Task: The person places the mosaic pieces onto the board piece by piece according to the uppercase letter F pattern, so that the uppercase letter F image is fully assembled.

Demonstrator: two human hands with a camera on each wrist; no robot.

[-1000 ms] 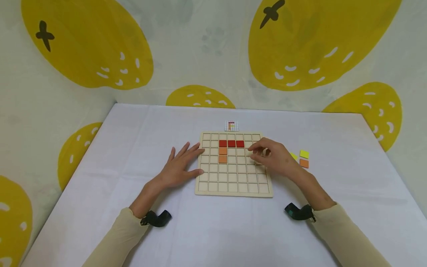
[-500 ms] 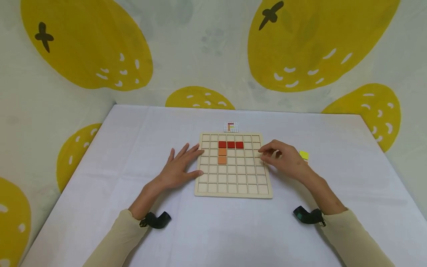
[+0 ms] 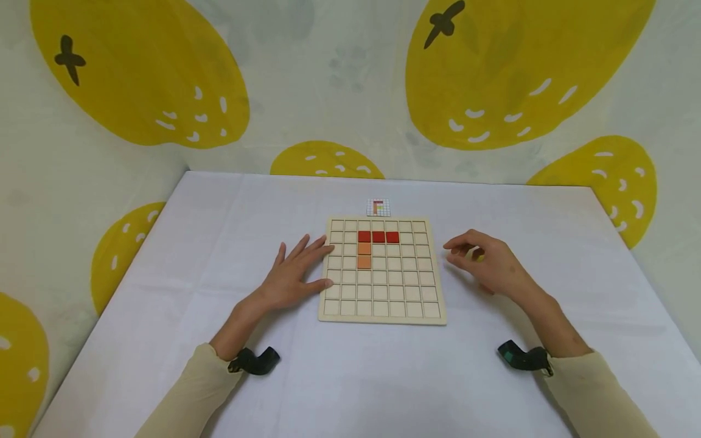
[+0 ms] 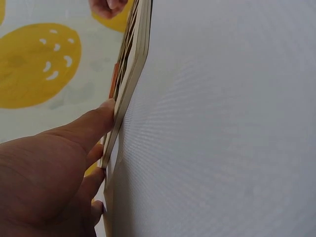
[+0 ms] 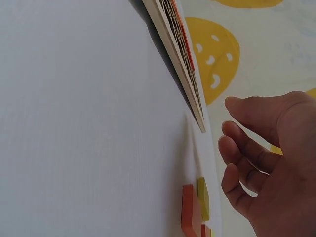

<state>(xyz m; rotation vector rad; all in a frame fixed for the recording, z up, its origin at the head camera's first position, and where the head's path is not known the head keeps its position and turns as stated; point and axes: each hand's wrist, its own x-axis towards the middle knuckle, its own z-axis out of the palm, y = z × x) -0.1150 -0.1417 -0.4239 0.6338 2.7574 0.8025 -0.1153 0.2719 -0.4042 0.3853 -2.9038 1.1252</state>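
Observation:
A square wooden grid board [image 3: 381,293] lies flat in the middle of the table. Three red tiles [image 3: 378,237] form a row in its upper part, with two orange tiles [image 3: 364,262] below the leftmost. My left hand [image 3: 292,277] is spread at the board's left edge, thumb and fingertips touching the frame; the left wrist view shows the thumb [image 4: 101,121] on the rim. To the right of the board hovers my right hand [image 3: 487,261], fingers loosely bent, thumb apart from them, holding nothing. Under it, the right wrist view shows an orange tile [image 5: 191,210] and a yellow tile [image 5: 203,200].
A small patterned card [image 3: 378,207] with a coloured grid lies just beyond the board's far edge. White cloth covers the table [image 3: 350,383]. Behind it rises a backdrop [image 3: 328,79] printed with big yellow fruit shapes.
My right hand has drawn back rightward from over the board to the table beside it, now covering the loose tiles in the head view. The left hand has stayed put.

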